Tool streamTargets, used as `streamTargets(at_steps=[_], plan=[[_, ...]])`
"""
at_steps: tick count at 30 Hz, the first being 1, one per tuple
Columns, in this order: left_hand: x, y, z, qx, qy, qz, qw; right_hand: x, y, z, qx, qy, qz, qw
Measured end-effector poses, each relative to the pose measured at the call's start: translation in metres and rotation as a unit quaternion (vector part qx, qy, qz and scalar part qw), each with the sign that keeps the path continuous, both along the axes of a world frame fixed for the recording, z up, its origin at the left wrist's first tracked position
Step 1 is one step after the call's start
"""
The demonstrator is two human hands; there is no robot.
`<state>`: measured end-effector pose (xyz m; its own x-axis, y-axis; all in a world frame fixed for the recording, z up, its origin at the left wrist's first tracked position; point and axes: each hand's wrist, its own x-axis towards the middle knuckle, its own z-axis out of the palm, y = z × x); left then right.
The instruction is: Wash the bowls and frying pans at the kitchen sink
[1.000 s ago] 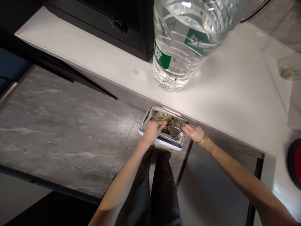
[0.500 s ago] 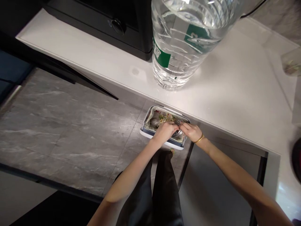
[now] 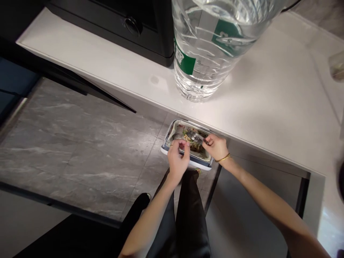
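Note:
My right hand (image 3: 218, 147), with a gold bangle at its wrist, pinches the edge of a round metal sink strainer (image 3: 195, 137). The strainer is tilted above an open trash bin (image 3: 185, 163), which has a liner and holds food scraps (image 3: 198, 148). My left hand (image 3: 178, 159) is over the bin's near left edge, apart from the strainer. Its fingers and thumb curl together; whatever may be between them is too small to make out.
Above the bin runs a white countertop (image 3: 268, 100) carrying a large water bottle (image 3: 204, 61) and a black appliance (image 3: 131, 36). Grey tiles (image 3: 94, 143) cover the floor. A dark shoe (image 3: 146, 196) shows near my legs. On the right is a grey cabinet panel (image 3: 247, 208).
My hands have parted. The left has let go of the strainer and drawn back to the left, while the right keeps hold of it and has tilted it over the bin.

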<state>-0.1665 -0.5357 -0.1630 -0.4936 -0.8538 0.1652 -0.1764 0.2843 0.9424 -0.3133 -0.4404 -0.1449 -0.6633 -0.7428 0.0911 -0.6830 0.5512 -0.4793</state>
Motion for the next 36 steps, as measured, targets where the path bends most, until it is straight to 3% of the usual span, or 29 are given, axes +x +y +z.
streamTargets(at_steps=[3,5,8,11,15,21,28,32,36], plan=[[-0.003,0.011,-0.011,-0.011,-0.063,-0.051,0.997,0.008,-0.005,0.005,-0.064,-0.126,-0.072,0.987],[-0.007,0.011,-0.016,-0.033,-0.080,-0.067,0.994,0.010,-0.006,0.009,-0.099,-0.230,-0.126,0.960],[-0.009,0.002,-0.017,-0.038,-0.067,-0.041,0.996,0.007,-0.001,0.017,-0.119,-0.353,-0.187,0.909],[-0.010,-0.012,-0.013,-0.028,-0.046,-0.029,0.998,0.005,0.007,0.021,-0.118,-0.418,-0.202,0.878],[-0.018,-0.023,-0.009,-0.031,-0.048,-0.065,0.996,0.011,0.013,0.023,-0.123,-0.467,-0.207,0.851],[-0.034,-0.020,-0.012,-0.040,-0.097,-0.071,0.992,0.023,0.015,0.020,-0.165,-0.434,-0.227,0.856],[-0.022,-0.017,-0.023,-0.151,-0.125,-0.039,0.980,0.025,0.028,0.012,-0.178,-0.402,-0.277,0.855],[-0.020,-0.021,-0.023,-0.122,-0.073,-0.089,0.986,0.023,0.036,0.009,-0.197,-0.396,-0.278,0.853],[-0.027,-0.019,-0.016,-0.035,-0.027,-0.140,0.989,0.025,0.041,0.008,-0.201,-0.386,-0.260,0.862]])
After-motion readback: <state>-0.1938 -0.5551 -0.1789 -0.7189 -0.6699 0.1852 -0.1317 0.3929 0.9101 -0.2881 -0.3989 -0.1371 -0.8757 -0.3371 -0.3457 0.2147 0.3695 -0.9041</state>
